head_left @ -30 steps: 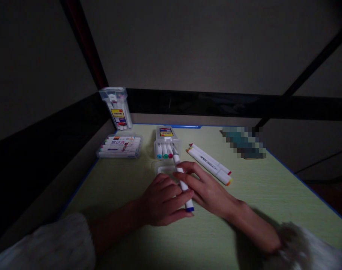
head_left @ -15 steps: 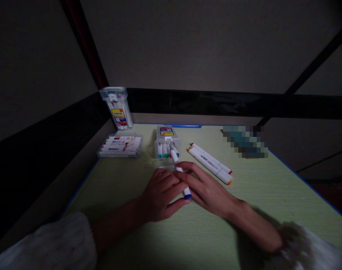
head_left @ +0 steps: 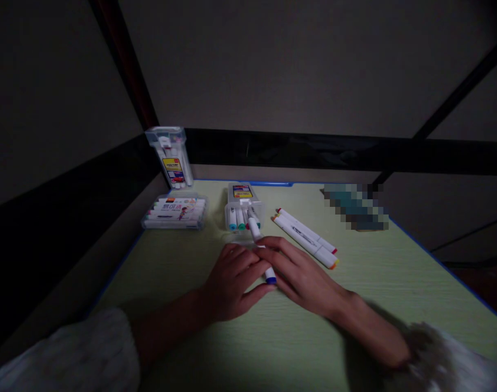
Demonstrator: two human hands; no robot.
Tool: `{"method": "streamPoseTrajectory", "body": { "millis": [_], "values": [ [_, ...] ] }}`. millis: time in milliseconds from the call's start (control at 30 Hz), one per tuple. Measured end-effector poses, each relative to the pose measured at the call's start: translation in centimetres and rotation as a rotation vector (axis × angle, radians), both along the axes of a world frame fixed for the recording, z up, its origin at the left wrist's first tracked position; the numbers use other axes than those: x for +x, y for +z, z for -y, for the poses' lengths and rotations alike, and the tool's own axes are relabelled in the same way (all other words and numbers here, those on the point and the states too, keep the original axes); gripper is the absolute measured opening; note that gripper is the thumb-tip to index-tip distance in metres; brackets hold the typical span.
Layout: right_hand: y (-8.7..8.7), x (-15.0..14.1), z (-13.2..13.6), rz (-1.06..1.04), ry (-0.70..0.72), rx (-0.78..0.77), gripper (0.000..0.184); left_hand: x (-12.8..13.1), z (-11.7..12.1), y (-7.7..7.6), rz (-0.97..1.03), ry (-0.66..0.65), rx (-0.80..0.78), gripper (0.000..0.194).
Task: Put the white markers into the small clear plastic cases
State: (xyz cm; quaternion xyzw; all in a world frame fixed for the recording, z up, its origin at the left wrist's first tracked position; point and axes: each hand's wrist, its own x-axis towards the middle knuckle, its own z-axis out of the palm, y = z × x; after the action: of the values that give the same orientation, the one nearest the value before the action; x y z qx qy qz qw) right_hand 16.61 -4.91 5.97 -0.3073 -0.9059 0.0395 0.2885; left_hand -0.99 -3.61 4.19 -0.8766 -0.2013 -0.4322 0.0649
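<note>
marker (head_left: 261, 251): blue-capped, tip at the open box (head_left: 243, 209) (box lies flat)
left hand (head_left: 232, 283): fingers closed on marker
right hand (head_left: 299, 275): fingers pinching marker

Both forearms come in from the bottom corners and angle toward each other, bare from the wrists up to fuzzy white sleeves pushed back near the elbows. The left hand (head_left: 232, 280) sits palm down, fingers curled loosely and pointing up and to the right, thumb stretched out along the lower edge. The right hand (head_left: 301, 275) is also palm down, fingers long and spread a bit, pointing up-left so its fingertips meet the left hand's. Wrists look relaxed and low, and the right sleeve is blurry.
</note>
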Motion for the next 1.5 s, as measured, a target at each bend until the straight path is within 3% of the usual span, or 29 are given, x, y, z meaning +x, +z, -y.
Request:
{"method": "streamPoseTrajectory", "body": {
  "millis": [633,1133,1500],
  "values": [
    [0.06,-0.12,0.17,-0.072,-0.029,0.038,0.033,0.05,0.06,-0.17,0.043,0.094,-0.102,0.014],
    [-0.10,-0.03,0.05,-0.183,-0.058,0.038,0.017,0.09,-0.03,-0.49,0.094,0.095,-0.187,0.024],
    [-0.15,0.21,0.14,-0.187,-0.089,0.022,0.024,-0.03,-0.15,-0.89,0.116,0.090,-0.239,0.037]
  ]
}}
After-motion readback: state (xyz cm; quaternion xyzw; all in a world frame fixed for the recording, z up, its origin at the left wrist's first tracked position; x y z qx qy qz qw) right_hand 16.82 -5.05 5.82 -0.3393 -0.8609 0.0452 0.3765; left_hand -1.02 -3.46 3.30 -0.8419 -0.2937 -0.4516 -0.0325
